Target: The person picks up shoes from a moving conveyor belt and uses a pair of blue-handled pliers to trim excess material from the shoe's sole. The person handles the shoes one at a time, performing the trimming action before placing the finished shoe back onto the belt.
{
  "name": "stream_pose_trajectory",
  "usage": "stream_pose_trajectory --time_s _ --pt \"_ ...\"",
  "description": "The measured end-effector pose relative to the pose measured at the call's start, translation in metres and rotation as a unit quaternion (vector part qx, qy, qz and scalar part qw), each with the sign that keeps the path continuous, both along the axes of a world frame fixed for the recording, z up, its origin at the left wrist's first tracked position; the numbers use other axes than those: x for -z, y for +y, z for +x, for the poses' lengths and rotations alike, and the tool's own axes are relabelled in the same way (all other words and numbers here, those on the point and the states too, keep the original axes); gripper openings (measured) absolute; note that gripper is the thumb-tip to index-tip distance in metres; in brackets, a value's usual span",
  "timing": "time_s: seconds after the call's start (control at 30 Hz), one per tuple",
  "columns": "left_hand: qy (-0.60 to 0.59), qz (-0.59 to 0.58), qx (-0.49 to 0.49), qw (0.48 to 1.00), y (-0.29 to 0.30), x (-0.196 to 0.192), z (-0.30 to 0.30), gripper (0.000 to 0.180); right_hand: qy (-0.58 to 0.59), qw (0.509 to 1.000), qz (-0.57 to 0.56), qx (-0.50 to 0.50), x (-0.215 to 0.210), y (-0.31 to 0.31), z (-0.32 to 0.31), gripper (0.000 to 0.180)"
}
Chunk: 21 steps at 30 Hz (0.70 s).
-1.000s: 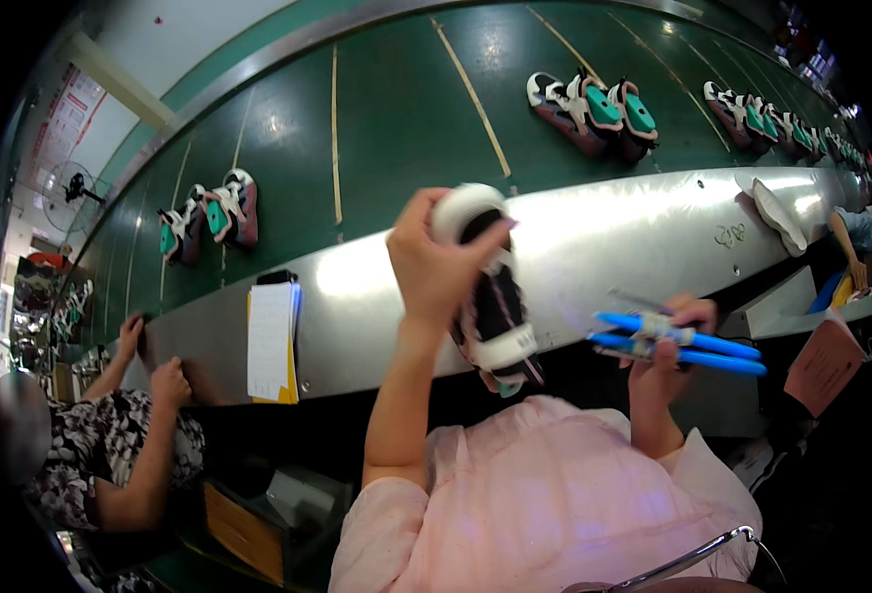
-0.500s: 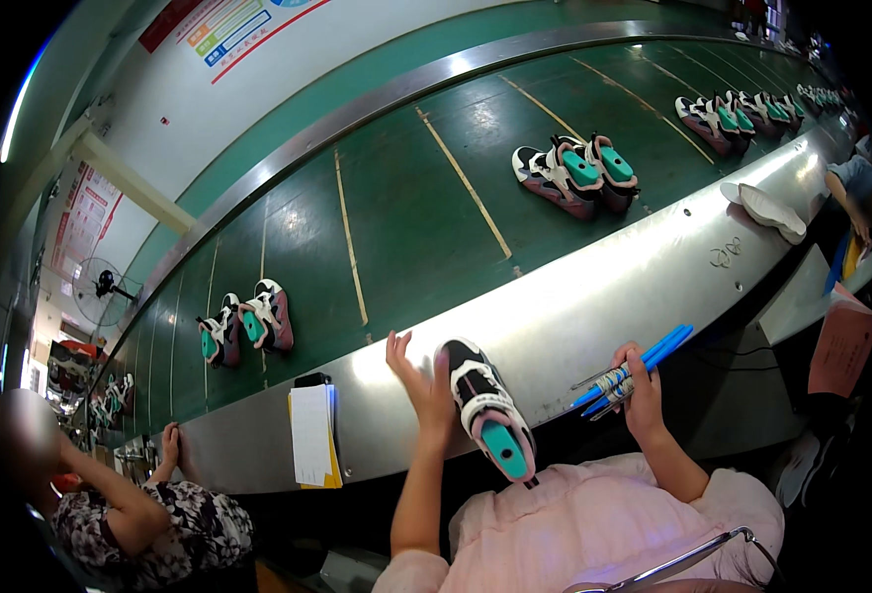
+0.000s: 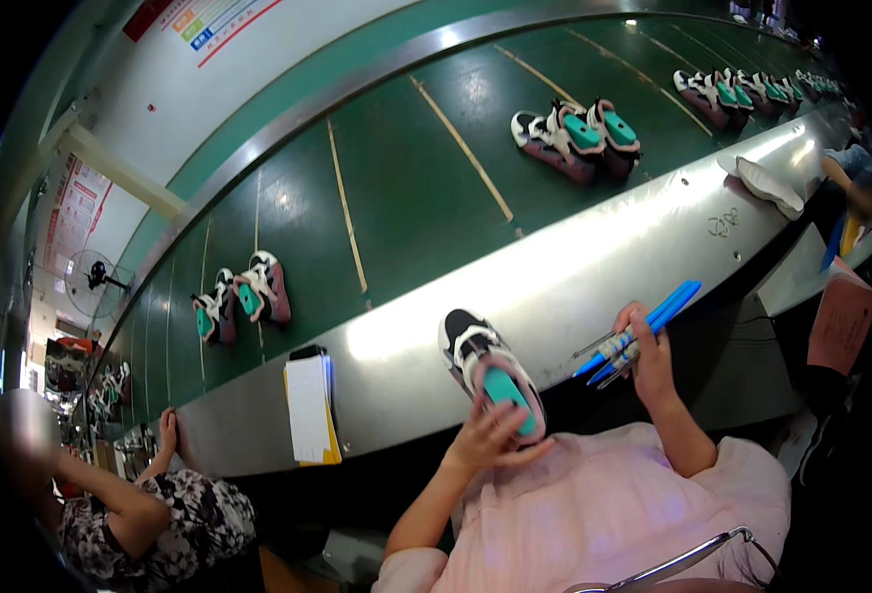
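Note:
A black, white and pink sneaker (image 3: 472, 341) with a green insole lies at the edge of the steel ledge, its toe pointing away from me. My left hand (image 3: 485, 437) is closed on its heel end, the fingers reaching over the green insole and partly hiding it. To the right, my right hand (image 3: 646, 354) grips a bundle of blue pens (image 3: 668, 306) together with thin tools with pointed metal tips; their exact kind is unclear. The bundle is held above the ledge, apart from the sneaker.
Beyond the steel ledge (image 3: 396, 341) runs a green conveyor belt (image 3: 406, 198) carrying pairs of similar sneakers (image 3: 574, 138). A paper pad (image 3: 308, 410) lies left on the ledge, a white shoe-shaped piece (image 3: 767, 186) right. A seated co-worker (image 3: 159, 514) is at left, another person far right.
My left hand has gone from open beside the sneaker's toe to its heel, taking hold there. My right hand keeps the pens. The view has shifted slightly.

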<state>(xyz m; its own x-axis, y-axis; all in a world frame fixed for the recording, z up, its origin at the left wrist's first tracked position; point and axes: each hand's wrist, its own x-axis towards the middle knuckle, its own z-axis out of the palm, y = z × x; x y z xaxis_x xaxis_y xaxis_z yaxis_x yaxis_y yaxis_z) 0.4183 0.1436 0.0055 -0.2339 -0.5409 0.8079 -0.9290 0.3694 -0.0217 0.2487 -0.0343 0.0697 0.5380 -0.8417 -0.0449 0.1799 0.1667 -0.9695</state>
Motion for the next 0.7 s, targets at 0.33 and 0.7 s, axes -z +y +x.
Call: stream_pose_trajectory --time_s 0.33,0.7 --pt "0.386 0.038 -0.043 0.921 -0.007 -0.112 -0.019 0.084 -0.11 0.962 -0.228 -0.103 -0.075 0.024 -0.023 0.039" --pt "0.353 0.066 -0.054 0.932 -0.006 -0.114 -0.022 0.081 -0.122 0.919 -0.302 -0.223 -0.092 0.046 -0.007 0.031"
